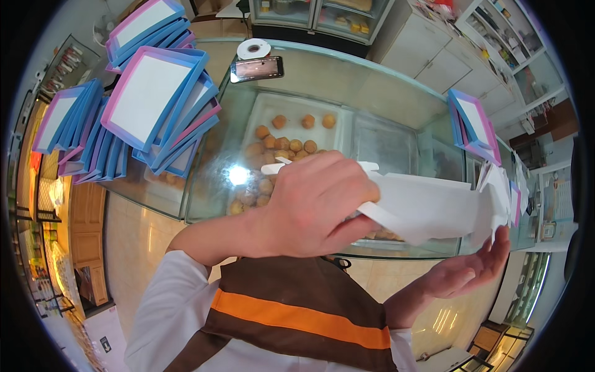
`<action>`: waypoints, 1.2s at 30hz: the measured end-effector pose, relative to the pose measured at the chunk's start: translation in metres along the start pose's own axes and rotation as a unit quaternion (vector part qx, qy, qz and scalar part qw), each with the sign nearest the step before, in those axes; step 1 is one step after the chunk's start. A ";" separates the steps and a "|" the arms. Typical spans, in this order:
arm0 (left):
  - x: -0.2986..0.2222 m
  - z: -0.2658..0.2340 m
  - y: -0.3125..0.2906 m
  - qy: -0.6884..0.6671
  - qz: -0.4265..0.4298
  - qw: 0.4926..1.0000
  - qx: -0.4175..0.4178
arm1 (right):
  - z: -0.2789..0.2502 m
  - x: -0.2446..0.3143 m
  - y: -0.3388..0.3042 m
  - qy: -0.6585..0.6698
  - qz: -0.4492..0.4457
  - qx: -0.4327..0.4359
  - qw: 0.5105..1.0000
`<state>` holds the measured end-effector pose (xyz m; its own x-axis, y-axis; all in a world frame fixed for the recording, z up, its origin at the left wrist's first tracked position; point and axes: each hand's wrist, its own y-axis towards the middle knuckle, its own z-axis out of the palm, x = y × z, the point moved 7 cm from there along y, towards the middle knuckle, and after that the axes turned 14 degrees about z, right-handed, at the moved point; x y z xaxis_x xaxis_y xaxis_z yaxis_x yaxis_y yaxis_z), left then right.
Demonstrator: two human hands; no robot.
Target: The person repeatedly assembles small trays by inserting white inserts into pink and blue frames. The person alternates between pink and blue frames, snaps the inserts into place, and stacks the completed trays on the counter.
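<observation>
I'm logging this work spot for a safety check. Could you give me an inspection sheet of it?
Surface: glass counter, with glare; round brown buns lie on a white tray seen through the glass.
Job's things: a white card sheet with flaps, held above the counter.
Clutter: blue-and-pink boxes piled at left, more at right; a phone beside a white roll.
Hands: left hand has its fingers closed on the card; right hand is open near its right end, contact unclear.
Cables: nothing seen.
Surroundings: glass-doored fridge and white cabinets beyond the counter.
</observation>
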<state>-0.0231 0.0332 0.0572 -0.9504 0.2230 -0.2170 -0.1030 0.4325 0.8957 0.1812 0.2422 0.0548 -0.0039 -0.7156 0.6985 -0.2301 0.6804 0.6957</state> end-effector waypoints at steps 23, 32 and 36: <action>-0.049 -0.077 -0.020 0.394 0.152 0.892 -0.159 | 0.030 -0.018 -0.016 0.333 0.214 0.128 0.909; -0.008 -0.028 -0.058 -0.524 -0.303 0.794 0.057 | 0.072 -0.011 -0.057 0.303 0.382 0.300 0.820; -0.022 -0.010 -0.055 -0.493 -0.235 0.814 0.199 | 0.090 0.005 -0.079 0.254 0.403 0.432 0.766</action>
<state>0.0002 -0.0036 0.0167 -0.1169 0.4589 -0.8807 -0.0970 0.8773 0.4700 0.1115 0.1702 -0.0116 -0.1548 0.1849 0.9705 -0.9111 0.3530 -0.2127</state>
